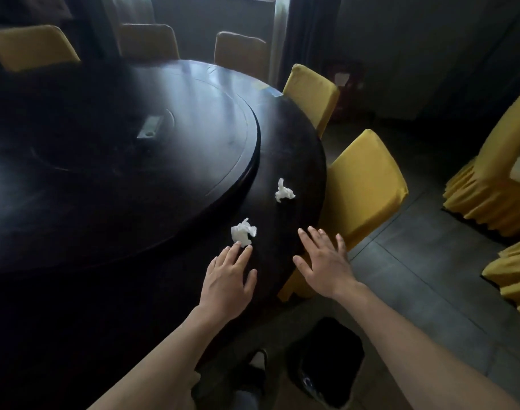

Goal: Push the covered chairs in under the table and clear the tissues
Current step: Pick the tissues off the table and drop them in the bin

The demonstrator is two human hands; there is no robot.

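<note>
Left hand [227, 281] flat, fingers straight, fingertips touching a crumpled tissue [243, 231] on the dark round bench [300, 149], right hand [323, 260] beside it with fingers spread wide, holding nothing, second tissue [283, 192] beyond both hands, yellow covered chair [365, 184] just past the right hand at the bench edge

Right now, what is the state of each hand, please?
Left hand: open, fingertips touching the near tissue, holding nothing.
Right hand: open, fingers spread above the table edge, holding nothing.

chair [362, 190] — seat under table [297, 161] | bin [326, 362] — contents dark
</note>
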